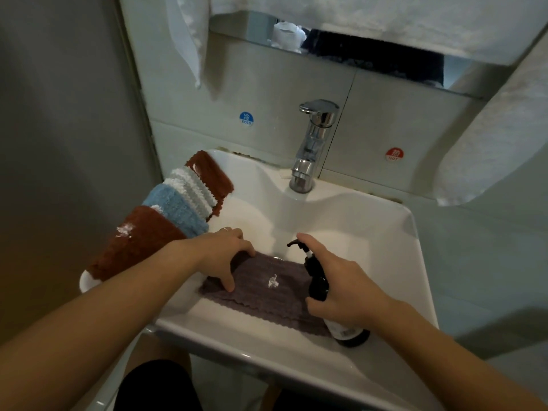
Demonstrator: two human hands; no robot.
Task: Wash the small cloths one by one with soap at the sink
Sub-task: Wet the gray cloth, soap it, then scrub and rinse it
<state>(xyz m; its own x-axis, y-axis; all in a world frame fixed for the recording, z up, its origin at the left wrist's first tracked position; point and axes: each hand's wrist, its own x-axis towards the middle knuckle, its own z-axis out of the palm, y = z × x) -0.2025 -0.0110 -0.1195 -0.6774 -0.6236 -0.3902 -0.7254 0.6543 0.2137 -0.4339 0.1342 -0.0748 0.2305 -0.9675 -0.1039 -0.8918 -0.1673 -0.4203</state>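
- Grey cloth point(267, 289) lay spread across the front of the white sink point(394, 232), a dab of white soap point(272, 280) on its middle.
- Left hand point(225, 256) pressed the cloth's left end, fingers curled over its edge.
- Right hand point(341, 280) gripped a black pump bottle point(318, 284), index finger on the pump head.
- Brown, blue and white cloths point(178, 209) overlapped along the sink's left rim.
- Chrome tap point(311, 146) stood behind the basin.

head view, close, steeply down over the sink point(415, 232)
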